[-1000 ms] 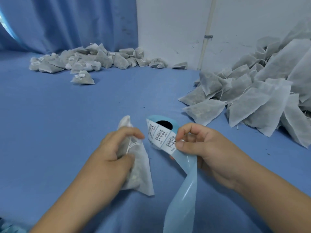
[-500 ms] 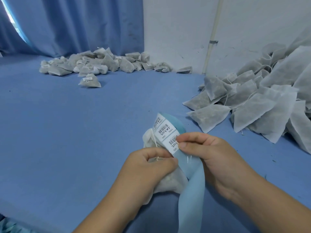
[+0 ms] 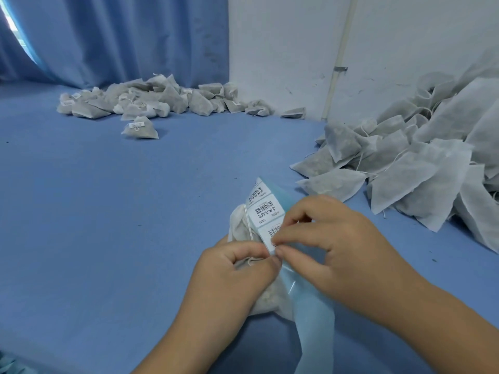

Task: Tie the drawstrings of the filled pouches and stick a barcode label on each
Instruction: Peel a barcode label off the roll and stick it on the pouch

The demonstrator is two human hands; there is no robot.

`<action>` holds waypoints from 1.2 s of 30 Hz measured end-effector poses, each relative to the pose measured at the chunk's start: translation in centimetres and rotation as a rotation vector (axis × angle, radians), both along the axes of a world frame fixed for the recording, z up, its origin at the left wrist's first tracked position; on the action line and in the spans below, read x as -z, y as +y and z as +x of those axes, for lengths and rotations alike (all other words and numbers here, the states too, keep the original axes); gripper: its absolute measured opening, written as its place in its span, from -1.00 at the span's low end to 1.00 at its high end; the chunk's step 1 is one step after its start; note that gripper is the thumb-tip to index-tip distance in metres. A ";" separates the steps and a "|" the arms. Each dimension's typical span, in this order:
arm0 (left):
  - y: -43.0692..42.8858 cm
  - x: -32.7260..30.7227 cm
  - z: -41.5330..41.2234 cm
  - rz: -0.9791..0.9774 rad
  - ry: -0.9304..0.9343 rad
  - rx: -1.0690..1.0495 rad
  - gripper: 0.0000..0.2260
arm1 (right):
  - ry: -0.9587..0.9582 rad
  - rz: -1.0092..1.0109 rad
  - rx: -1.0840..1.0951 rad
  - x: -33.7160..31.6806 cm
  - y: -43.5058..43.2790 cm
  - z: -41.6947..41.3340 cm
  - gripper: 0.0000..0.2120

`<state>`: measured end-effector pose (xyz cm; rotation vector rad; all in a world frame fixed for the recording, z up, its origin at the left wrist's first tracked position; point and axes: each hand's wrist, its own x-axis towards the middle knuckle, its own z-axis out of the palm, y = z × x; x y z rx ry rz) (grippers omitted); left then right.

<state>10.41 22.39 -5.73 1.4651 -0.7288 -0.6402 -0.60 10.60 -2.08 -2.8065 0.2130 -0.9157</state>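
Bright, even, diffuse light w/ cool blue cast. Blown-out daylight slit at left edge of curtain [image 3: 121,36]. Shadows faint, soft, under pouch pile [image 3: 151,103] below curtain. Wide-angle bend: pipe [image 3: 341,49] right of curtain leans. Frame edges far from curtain stretched, slightly soft. Mild compression blur overall.

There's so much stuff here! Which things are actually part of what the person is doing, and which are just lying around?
In the job:
pouch gripped by the left hand
label strip pinched by the right hand
heap of pouches on the right
pile of pouches at the back, some labelled

Just there:
blue curtain
wall pipe
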 end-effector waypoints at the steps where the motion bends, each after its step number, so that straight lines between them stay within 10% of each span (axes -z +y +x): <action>1: 0.0 0.0 0.0 -0.014 -0.016 0.006 -0.93 | 0.048 -0.001 -0.003 -0.2 0.1 0.0 -0.91; 16: -0.3 -0.2 -0.3 0.041 -0.130 -0.059 -0.84 | 0.247 -0.069 0.109 -0.6 0.8 0.6 -0.79; 36: -0.8 -0.2 -0.2 0.144 -0.087 -0.104 -0.83 | -0.036 0.967 0.214 -0.9 -3.6 0.1 -0.75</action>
